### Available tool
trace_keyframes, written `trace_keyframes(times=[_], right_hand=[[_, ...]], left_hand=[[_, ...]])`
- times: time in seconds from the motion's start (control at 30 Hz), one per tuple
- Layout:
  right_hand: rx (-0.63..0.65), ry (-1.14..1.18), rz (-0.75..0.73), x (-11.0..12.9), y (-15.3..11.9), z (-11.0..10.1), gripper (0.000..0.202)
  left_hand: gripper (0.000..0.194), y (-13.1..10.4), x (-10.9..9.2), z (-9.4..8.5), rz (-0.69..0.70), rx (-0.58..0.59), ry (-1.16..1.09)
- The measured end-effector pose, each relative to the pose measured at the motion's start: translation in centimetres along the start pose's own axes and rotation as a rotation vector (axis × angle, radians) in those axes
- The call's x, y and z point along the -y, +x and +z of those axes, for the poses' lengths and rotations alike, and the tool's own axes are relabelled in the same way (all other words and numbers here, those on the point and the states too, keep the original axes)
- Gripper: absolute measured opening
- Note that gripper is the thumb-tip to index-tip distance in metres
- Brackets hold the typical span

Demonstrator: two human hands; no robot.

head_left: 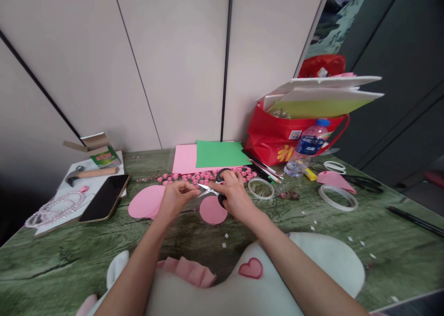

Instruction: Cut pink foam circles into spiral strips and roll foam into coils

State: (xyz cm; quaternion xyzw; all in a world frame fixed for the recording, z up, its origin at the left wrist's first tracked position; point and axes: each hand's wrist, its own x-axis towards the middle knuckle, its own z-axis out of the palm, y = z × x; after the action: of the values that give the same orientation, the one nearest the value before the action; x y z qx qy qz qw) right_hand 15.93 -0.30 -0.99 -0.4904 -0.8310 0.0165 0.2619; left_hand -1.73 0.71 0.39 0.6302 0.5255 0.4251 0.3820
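Observation:
My right hand (236, 193) is closed around the black handles of a pair of scissors (207, 188), whose silver blades stand apart and point left. At the blade tips, the fingers of my left hand (177, 197) are pinched together; what they hold is too small to make out. Below the scissors a pink paper circle (213, 210) lies on the table. More pink circles (145, 202) overlap to the left, partly behind my left hand. Just beyond my hands runs a row of small pink pompom-like balls (197, 177).
Green paper (222, 154) lies over pink sheets at the back. A red bag (267, 140) and a water bottle (307, 149) stand back right, near tape rolls (338, 197). On the left are a phone (105, 198), a hammer (93, 172) and a bead string (55, 209).

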Motion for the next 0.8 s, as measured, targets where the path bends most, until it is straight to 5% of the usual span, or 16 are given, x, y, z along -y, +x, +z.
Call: trace_keyframes(times=[0.53,0.8], right_hand=[[-0.038,-0.112,-0.064,0.9,-0.1,0.3,0.044],[0.061,0.213,0.031,0.1,0.0,1.0,0.057]], left_hand=[[0.027,0.1,0.2,0.2,0.062,0.108,0.119],[0.02,-0.1,-0.7,0.2,0.032,0.155,-0.024]])
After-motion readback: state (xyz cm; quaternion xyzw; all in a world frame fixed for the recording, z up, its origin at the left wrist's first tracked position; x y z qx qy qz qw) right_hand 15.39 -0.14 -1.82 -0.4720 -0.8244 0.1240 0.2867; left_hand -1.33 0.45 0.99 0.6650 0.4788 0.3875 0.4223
